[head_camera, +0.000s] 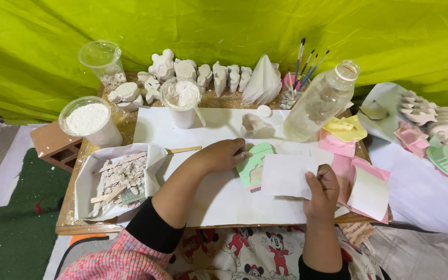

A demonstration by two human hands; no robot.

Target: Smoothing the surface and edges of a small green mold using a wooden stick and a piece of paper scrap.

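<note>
Left hand (pixel 223 154) flat, palm down, fingers stretched rightward; right hand (pixel 321 191) nearer, upright, thumb and fingers pinched.

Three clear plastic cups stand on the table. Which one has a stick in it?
The middle cup, nearest the left hand: a stick leans out of its powder. The other two hold none.

Pale green mould (pixel 252 165) w/ pink edge, white paper sheet (pixel 286 175), lime-green backdrop (pixel 224 26) (plain).

A small makeshift craft workshop is shown. A low wooden board (pixel 73 220) is crowded with white plaster figures (pixel 198 75), cups of white powder (pixel 86 120), paintbrushes (pixel 307 65) and coloured moulds (pixel 431 140), and the space is backed by a green tarpaulin (pixel 224 26).
</note>
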